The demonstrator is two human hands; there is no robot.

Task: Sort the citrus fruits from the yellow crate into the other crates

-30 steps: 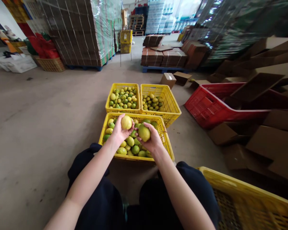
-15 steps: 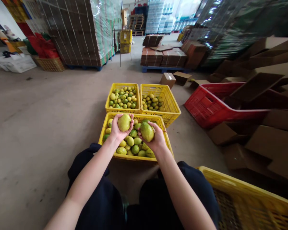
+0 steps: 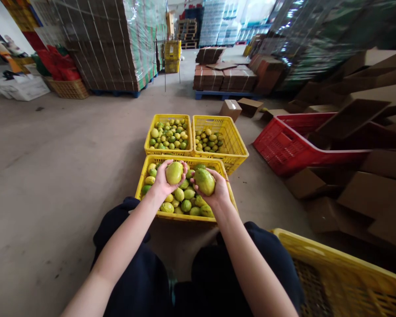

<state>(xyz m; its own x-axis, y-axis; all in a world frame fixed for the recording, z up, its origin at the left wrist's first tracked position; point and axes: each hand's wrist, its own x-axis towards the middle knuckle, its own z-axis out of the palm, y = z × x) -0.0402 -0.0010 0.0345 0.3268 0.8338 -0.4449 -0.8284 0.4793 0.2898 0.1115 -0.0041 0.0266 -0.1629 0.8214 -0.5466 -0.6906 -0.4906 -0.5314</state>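
My left hand [image 3: 163, 179] is closed around a yellow-green lemon [image 3: 174, 173], its fingers curling behind the fruit. A larger, greener lemon [image 3: 205, 182] sits in my right hand [image 3: 220, 188], gripped from the right side. Both hands are above the near yellow crate [image 3: 230, 193], which holds many loose lemons [image 3: 179, 194] in green and yellow. Behind it stand a left yellow crate [image 3: 169, 153] full of smaller lemons and a right yellow crate [image 3: 236, 140] partly filled with them.
At the right lies a red crate [image 3: 270, 149] with cardboard boxes [image 3: 372, 193] piled in and around it. Another yellow crate [image 3: 343, 259] is by my right leg. Flattened cartons [image 3: 224, 79] rest on a blue pallet farther back, near wrapped stacks [image 3: 102, 44].
The left lemon has shifted slightly right and down and turned in my hand. My right hand has tilted its lemon, moving it a little to the right.
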